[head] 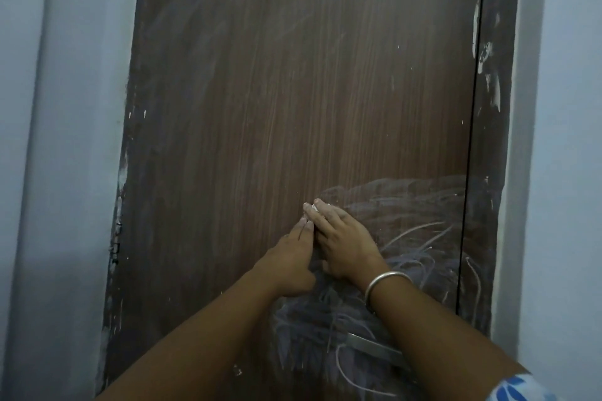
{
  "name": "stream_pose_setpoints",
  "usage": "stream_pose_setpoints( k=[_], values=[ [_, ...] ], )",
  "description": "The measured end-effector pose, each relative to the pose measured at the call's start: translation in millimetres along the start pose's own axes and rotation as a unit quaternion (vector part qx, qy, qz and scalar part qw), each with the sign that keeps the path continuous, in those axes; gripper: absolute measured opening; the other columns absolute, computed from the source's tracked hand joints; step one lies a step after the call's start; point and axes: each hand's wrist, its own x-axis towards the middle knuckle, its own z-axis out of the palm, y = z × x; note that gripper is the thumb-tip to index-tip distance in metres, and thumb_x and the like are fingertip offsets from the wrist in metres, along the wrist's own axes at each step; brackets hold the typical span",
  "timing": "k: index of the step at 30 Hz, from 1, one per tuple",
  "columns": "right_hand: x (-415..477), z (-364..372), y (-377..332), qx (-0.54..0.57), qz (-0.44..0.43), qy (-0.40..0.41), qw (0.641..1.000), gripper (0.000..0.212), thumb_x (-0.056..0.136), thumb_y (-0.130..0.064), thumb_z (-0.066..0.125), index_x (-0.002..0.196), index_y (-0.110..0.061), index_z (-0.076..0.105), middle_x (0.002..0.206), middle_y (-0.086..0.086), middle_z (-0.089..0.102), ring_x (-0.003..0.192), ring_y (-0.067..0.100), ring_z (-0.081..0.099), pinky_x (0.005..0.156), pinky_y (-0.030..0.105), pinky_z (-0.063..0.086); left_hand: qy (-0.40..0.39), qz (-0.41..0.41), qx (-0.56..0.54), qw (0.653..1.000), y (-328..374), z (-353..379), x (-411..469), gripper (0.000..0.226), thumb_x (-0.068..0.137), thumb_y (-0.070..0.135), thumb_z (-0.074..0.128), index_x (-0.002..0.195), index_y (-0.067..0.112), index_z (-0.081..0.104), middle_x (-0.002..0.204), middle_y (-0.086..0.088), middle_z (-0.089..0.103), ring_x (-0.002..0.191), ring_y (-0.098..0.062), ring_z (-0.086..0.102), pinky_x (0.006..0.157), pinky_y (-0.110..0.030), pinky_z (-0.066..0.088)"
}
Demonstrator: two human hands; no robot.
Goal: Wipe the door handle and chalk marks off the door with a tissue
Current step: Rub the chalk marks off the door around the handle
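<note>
**Left hand [290, 260] and right hand [345, 244] at door [260, 75]**

Left hand: fingers are being held straight against the wood, nothing gripped. Tissue [313, 207]: a small white wad is being pressed to the door under the right hand's outstretched fingertips. Chalk marks [420, 238]: being displayed rightward and below, around the door handle [374, 347].

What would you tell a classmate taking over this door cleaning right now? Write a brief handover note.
Left hand: fingers straight on the door, by the tissue.
Right hand: flat, pressing the tissue at the upper left edge of the chalk marks.
Done: upper door shows only faint smears.
Left: thick scribbles lower right and around the door handle; the handle probably still needs wiping.
</note>
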Motion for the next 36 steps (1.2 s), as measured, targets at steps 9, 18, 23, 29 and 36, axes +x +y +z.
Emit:
stream_pose_setpoints(
  k=[9, 18, 23, 29, 36],
  values=[
    [-7, -12, -10, 0.083, 0.223, 0.077, 0.968, 0.091, 0.08, -0.056, 0.05, 0.146, -0.002, 0.021, 0.155, 0.018, 0.016, 0.143, 0.035, 0.014, 0.114, 0.052, 0.003, -0.005, 0.019, 0.037, 0.999, -2, -9, -4, 0.095, 0.081, 0.018, 0.057, 0.147, 0.008, -0.01, 0.157, -0.006, -0.013, 0.145, -0.02, -0.004, 0.117, -0.04, 0.016],
    [6, -20, 11, 0.022, 0.152, 0.06, 0.986, 0.085, 0.084, -0.058, 0.045, 0.147, -0.006, 0.021, 0.157, 0.011, 0.014, 0.144, 0.028, 0.014, 0.115, 0.05, -0.001, 0.006, 0.024, 0.06, 0.998, 9, -14, -4, 0.093, 0.082, 0.016, 0.056, 0.147, 0.008, -0.01, 0.157, -0.008, -0.014, 0.145, -0.021, -0.003, 0.116, -0.041, 0.018],
    [3, -11, 4, 0.115, 0.23, 0.091, 0.962, 0.093, 0.083, -0.059, 0.045, 0.148, -0.001, 0.013, 0.157, 0.016, 0.006, 0.144, 0.035, 0.003, 0.113, 0.046, -0.009, 0.02, 0.036, 0.081, 0.996, 13, -14, -7, 0.094, 0.082, 0.014, 0.057, 0.147, 0.011, -0.011, 0.157, -0.005, -0.016, 0.145, -0.021, -0.003, 0.117, -0.04, 0.017],
    [-13, -7, 14, 0.029, 0.111, 0.036, 0.993, 0.094, 0.082, -0.066, 0.043, 0.15, -0.011, 0.01, 0.159, 0.009, -0.001, 0.146, 0.027, -0.001, 0.109, 0.05, -0.019, 0.021, 0.042, 0.073, 0.996, 22, -15, -6, 0.09, 0.086, 0.019, 0.054, 0.146, 0.008, -0.012, 0.156, -0.008, -0.016, 0.145, -0.021, -0.005, 0.118, -0.04, 0.014],
    [-47, -15, 37, 0.1, 0.423, 0.129, 0.891, 0.103, 0.081, -0.074, 0.029, 0.147, 0.002, 0.012, 0.156, 0.021, 0.005, 0.143, 0.039, 0.004, 0.111, 0.055, -0.009, 0.004, 0.055, 0.083, 0.995, 35, -17, -4, 0.093, 0.083, 0.014, 0.054, 0.146, 0.01, -0.014, 0.156, -0.006, -0.019, 0.145, -0.021, -0.009, 0.117, -0.043, 0.015]
  ],
)
